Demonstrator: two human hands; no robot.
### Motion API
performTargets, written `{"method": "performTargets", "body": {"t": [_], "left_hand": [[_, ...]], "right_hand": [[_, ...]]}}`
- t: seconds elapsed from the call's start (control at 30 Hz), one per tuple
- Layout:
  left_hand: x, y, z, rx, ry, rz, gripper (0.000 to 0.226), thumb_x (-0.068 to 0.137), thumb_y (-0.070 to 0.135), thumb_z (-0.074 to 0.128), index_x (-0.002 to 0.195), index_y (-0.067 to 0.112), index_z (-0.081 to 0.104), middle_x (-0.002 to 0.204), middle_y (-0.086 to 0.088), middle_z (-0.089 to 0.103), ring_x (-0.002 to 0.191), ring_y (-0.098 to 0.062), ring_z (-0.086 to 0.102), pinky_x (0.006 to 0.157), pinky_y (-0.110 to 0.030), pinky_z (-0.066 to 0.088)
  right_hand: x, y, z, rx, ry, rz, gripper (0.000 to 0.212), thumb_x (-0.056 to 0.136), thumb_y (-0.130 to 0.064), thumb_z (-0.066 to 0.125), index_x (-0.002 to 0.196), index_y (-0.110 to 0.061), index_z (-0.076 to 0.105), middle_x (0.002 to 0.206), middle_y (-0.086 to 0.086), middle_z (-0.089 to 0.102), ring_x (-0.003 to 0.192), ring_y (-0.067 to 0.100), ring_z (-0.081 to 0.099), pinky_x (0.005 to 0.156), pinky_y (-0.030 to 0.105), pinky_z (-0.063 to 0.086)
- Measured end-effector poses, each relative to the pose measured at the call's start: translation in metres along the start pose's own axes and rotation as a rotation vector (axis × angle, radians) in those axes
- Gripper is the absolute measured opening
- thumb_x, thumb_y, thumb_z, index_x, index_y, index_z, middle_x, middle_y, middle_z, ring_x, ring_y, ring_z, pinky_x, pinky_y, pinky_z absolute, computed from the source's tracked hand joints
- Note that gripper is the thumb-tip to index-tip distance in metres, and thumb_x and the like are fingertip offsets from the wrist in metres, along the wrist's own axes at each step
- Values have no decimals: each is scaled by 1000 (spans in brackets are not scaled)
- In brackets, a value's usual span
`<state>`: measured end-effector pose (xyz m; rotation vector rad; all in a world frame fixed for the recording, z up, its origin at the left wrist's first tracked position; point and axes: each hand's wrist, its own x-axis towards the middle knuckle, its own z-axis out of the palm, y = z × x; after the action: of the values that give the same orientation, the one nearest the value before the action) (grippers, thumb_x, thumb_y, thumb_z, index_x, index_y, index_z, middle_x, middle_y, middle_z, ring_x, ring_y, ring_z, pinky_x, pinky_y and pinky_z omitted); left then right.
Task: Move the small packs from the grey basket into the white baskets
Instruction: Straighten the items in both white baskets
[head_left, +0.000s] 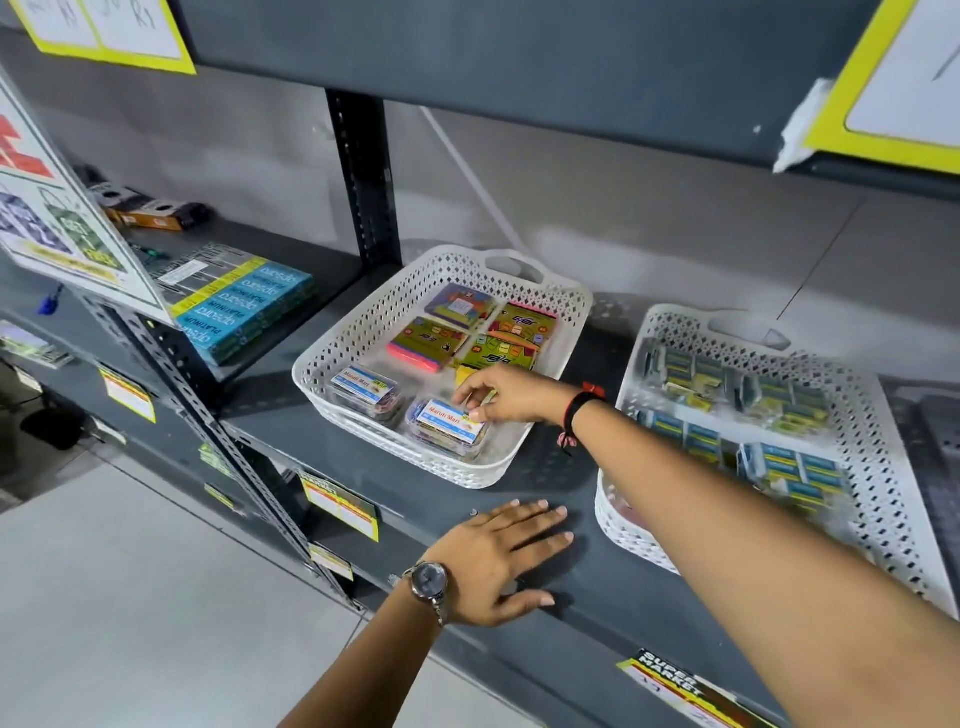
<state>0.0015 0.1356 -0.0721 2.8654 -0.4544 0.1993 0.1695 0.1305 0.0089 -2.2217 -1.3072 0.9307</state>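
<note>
Setting a pack into the white basket

My right hand pinches a yellow pack low inside the left basket, beside the others; my left hand lies spread on the shelf, likely for balance. No grey basket shows.

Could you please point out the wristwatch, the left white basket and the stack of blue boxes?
wristwatch (429, 578), head view, on its dial.
left white basket (332, 358), head view, left wall.
stack of blue boxes (249, 306), head view, top face.
</note>
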Motion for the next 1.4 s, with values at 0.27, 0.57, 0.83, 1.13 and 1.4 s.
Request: {"method": "performTargets", "body": {"t": [0.27, 0.57, 0.83, 1.13, 1.4], "left_hand": [[-5, -56, -105, 118, 505, -137, 27, 92, 15, 43, 104, 3, 64, 89, -17, 72, 76, -28, 66, 61, -32, 57], [30, -134, -107, -271, -183, -560, 33, 93, -4, 51, 122, 10, 58, 120, -12, 62, 102, -23, 61, 88, -18, 46], [35, -147, -100, -85, -256, -361, 31, 97, 2, 42, 124, 0, 57, 91, -15, 64, 54, -4, 57, 52, -15, 47], [35, -152, -100, -205, -328, -392, 34, 95, -2, 46, 128, 2, 52, 134, -16, 51, 117, -29, 50, 105, -33, 38], [58, -163, -103, -196, -123, -442, 35, 96, 6, 49, 130, 5, 51, 140, -12, 49, 127, -25, 46, 104, -27, 32]], "right_hand": [[-5, 0, -9, -99, 35, 33, 32, 88, -1, 55, 119, 2, 59, 122, 19, 63, 103, 23, 59, 77, 18, 41], [-1, -4, -3, -160, -40, 167, 29, 93, -18, 52, 101, 6, 66, 102, 22, 72, 72, 17, 57, 58, 17, 38], [1, -6, 0, -71, -24, 244, 26, 93, -15, 52, 104, 6, 64, 105, 23, 71, 57, 6, 58, 63, 12, 43], [1, -8, -1, -9, -62, 286, 26, 93, -12, 51, 108, 7, 61, 108, 22, 69, 99, 27, 68, 61, 15, 45], [2, 5, -19, -332, 415, 251, 25, 87, -16, 60, 106, 1, 62, 109, 19, 65, 98, 31, 63, 83, 35, 51]]}}
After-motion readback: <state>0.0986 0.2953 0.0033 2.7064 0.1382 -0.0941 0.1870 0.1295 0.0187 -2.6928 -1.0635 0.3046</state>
